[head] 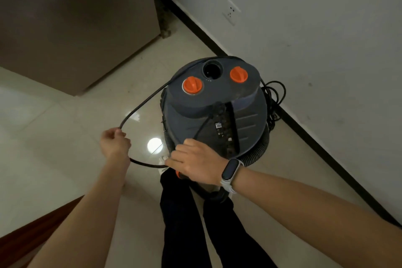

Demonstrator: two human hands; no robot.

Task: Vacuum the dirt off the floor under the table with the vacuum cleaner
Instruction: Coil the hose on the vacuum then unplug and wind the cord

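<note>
Vacuum cleaner (214,111) with two orange knobs (192,85), one black cord (143,102) gripped in left hand (115,140), right hand (195,160) likewise.

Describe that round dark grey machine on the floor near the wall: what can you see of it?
The drum-shaped dark grey plastic vacuum cleaner stands upright on the glossy tiled floor, close to the white wall. Its lid carries two orange knobs with an open round port between them. A ribbed black hose curls round its base. A thin black cord loops off its top; the left hand grips that cord, the right hand rests at the near edge.
</note>
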